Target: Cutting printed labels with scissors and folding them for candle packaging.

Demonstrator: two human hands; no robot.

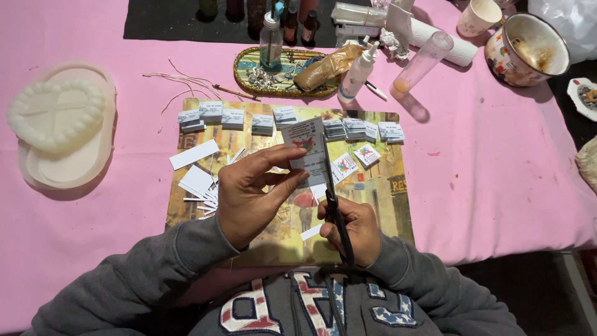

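— Two hands over the painted board, and both are busy. Left hand first?

— Its fingers pinch a printed card, thumb under, fingertips on the near edge, lifting it just above the board's middle.

— And the right hand?

— Clenched around the dark handles of black scissors, low over the board's near edge. The blades run up and meet the card's right side; I cannot tell how wide they stand.

— What lies on the board itself?

— Along its far edge, a row of small stacked cards, stack beside stack. Just right of the held card, two loose cards with a coloured picture lie flat. At the board's left edge, white paper strips and offcuts spill partly onto the pink cloth.

— Beyond the board?

— Past its far edge sits an oval glittery tray holding a clear spray bottle and a crumpled brown bag. A white squeeze bottle leans just beside the tray, and a clear plastic tube lies tilted further right.

— To the board's left?

— Well apart from it, a white heart-shaped mould rests on a pale oval tray.

— Far right?

— A stained enamel mug, well off the board's far right corner.
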